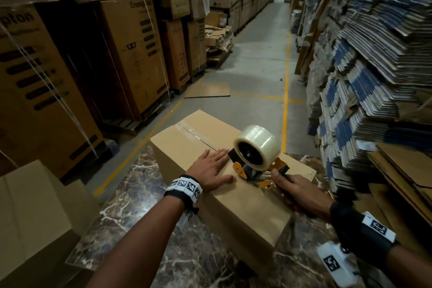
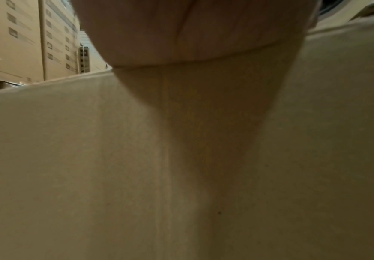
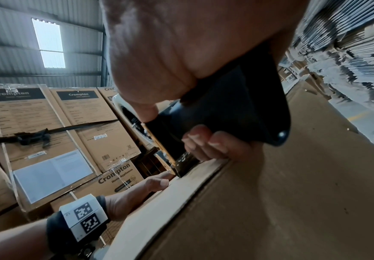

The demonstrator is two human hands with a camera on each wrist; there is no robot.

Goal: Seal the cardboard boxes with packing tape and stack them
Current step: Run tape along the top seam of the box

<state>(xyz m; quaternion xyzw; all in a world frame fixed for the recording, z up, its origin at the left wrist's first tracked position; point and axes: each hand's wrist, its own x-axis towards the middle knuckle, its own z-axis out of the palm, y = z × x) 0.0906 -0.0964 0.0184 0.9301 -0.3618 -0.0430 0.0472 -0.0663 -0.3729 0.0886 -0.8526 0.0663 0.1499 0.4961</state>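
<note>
A closed brown cardboard box lies on a dark marble table. Clear tape runs along the far half of its top seam. My left hand lies flat on the box top with straight fingers, just left of the seam. My right hand grips the black handle of an orange tape dispenser with a roll of clear tape; its front end rests on the box top near the near edge. In the right wrist view my fingers curl round the handle. The left wrist view shows only the box surface under my palm.
Tall stacks of printed cartons line the left side. Bundles of flattened cardboard pile up on the right. Another plain box stands at the lower left. A flat cardboard sheet lies on the grey aisle floor beyond the table.
</note>
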